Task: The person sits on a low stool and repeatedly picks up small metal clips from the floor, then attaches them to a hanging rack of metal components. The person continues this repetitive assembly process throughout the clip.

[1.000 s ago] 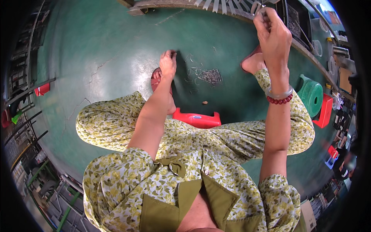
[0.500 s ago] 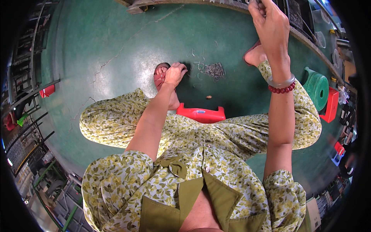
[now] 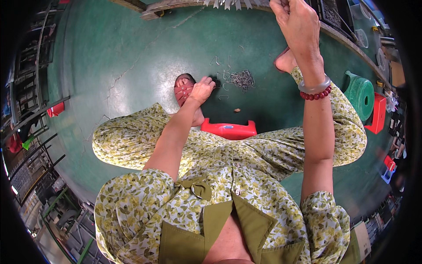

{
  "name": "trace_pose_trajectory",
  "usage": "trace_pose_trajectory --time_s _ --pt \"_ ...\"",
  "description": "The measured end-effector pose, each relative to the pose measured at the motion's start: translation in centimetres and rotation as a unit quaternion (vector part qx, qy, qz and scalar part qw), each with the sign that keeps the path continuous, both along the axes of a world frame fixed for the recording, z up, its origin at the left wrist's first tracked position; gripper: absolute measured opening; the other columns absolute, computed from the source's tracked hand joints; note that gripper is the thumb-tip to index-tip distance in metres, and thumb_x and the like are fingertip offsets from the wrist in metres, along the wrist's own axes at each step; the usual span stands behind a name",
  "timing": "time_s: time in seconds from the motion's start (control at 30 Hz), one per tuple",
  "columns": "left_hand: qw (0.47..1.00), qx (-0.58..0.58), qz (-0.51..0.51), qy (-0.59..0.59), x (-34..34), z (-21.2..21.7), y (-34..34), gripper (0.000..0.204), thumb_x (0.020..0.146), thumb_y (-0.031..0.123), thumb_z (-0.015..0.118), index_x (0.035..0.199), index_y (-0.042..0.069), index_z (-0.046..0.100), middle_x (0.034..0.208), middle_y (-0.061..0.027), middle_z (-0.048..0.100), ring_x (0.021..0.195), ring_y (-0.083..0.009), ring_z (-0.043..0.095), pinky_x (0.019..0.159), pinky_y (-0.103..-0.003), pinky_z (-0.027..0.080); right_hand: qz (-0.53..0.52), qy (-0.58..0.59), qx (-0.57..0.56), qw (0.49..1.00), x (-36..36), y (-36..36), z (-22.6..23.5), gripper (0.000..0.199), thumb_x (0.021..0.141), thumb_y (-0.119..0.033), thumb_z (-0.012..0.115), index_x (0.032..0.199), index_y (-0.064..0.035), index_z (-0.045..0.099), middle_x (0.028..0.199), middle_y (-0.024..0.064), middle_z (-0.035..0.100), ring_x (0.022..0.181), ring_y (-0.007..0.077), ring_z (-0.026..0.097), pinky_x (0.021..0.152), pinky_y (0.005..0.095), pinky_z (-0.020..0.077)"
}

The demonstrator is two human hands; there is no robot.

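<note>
Wire pile [image 3: 241, 79], grey and tangled, on the green floor [image 3: 145, 48] ahead of a red plastic stool [image 3: 228, 130]. Stray bent wires [image 3: 223, 96] lie about its left side, some hooked, some nearly straight.

Left hand [image 3: 203, 89]: fingers bunched just beside the strays, across from a brownish-red sandal [image 3: 179, 94]. Fingertips shadowed; cannot tell whether a wire is pinched there. Right hand [image 3: 299, 26]: raised at the top edge, thumb and fingers drawn together near a wooden beam [image 3: 173, 6] and a row of silvery tabs [image 3: 226, 4]. Grip partly cut off; anything held cannot be made out.

Handling, by judgement: each wire very light, stiff and springy, likely smooth, hard to break, prone to snagging. Best hold probably a fingertip pinch midway along a stray; pulling from the tangle could drag neighbours along.

Labels: small blue-and-white sticker [image 3: 228, 126] on the red stool, lettering too fine to read. No other legible writing noted.
</note>
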State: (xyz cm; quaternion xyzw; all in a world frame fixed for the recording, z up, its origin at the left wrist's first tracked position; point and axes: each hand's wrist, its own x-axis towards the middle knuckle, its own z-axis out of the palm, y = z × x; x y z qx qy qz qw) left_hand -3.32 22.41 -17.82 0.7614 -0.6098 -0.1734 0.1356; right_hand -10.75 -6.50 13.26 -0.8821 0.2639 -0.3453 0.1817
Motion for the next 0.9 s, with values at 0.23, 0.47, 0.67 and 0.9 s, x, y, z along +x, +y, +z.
trace_pose_trajectory --time_s 0.23,0.47,0.67,0.9 --pt "0.957 -0.148 0.16 0.19 -1.1 4.2 -5.3 0.008 0.09 0.004 0.052 0.097 0.002 0.053 0.096 -0.0174 0.057 0.098 -0.0354 0.054 0.084 -0.045 0.046 0.016 0.014 0.025 0.999 0.1 -0.4 -1.5 0.013 0.087 -0.015 0.061 0.09 -0.003 0.058 0.081 0.0165 0.062 0.077 0.0398 0.06 0.063 0.0451 0.048" --pt "0.672 -0.245 0.276 0.642 -2.6 21.1 -17.0 0.024 0.095 0.011 0.055 0.113 -0.005 0.059 0.087 -0.0045 0.061 0.066 -0.0111 0.056 0.065 -0.026 0.049 0.037 0.051 0.205 0.977 -1.9 -1.2 -0.1 0.017 0.092 -0.015 0.058 0.096 0.0011 0.06 0.078 0.0141 0.068 0.071 0.0217 0.068 0.063 0.0329 0.0505" --pt "0.484 -0.316 0.251 0.777 -2.6 25.2 -20.3 0.022 0.095 0.008 0.055 0.111 -0.006 0.059 0.086 -0.0033 0.061 0.071 -0.0086 0.057 0.065 -0.021 0.05 0.068 0.061 0.209 0.974 -2.9 -0.7 1.0 0.016 0.09 -0.012 0.058 0.091 0.0034 0.062 0.078 0.0145 0.068 0.068 0.0189 0.069 0.062 0.0317 0.0523" --pt "0.632 -0.354 0.208 0.658 -2.3 25.3 -19.7 0.018 0.092 0.006 0.057 0.104 -0.005 0.064 0.08 -0.0042 0.063 0.065 -0.0082 0.057 0.06 -0.024 0.048 0.035 0.083 0.168 0.982 -3.6 0.7 2.1 0.012 0.092 -0.007 0.056 0.093 0.003 0.063 0.076 0.0067 0.067 0.068 0.0094 0.063 0.062 0.0257 0.05"
